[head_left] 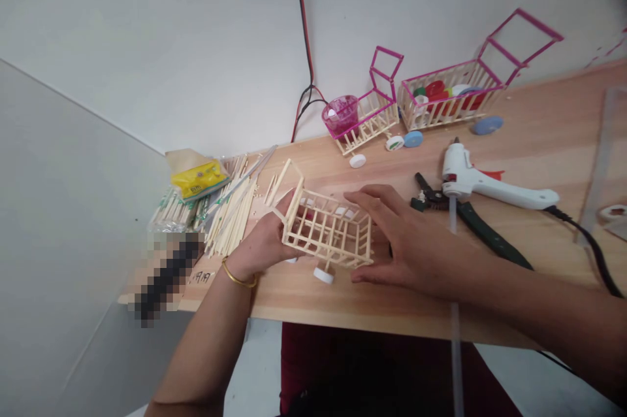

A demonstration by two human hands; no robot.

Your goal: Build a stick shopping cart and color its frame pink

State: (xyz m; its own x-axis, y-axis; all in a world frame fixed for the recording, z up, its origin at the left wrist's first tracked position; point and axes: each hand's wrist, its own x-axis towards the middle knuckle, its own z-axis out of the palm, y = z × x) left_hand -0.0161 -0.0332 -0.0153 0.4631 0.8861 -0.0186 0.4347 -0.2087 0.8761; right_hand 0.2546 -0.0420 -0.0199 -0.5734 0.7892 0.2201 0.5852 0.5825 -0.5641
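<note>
A small unpainted cart [327, 229] built of wooden sticks, with white bottle-cap wheels, stands on the wooden table [392, 312]. My left hand [262, 244] grips its left end, thumb up along the frame. My right hand [409, 240] cups its right end with fingers curved round the frame. One white cap wheel [324, 274] shows under the cart's near side.
A heap of wooden sticks [223, 211] and a yellow packet [198, 180] lie at the left. A white glue gun [482, 183] and dark pliers [470, 217] lie to the right. Two pink-trimmed stick carts [375, 116] [453, 100] with bottle caps stand at the back.
</note>
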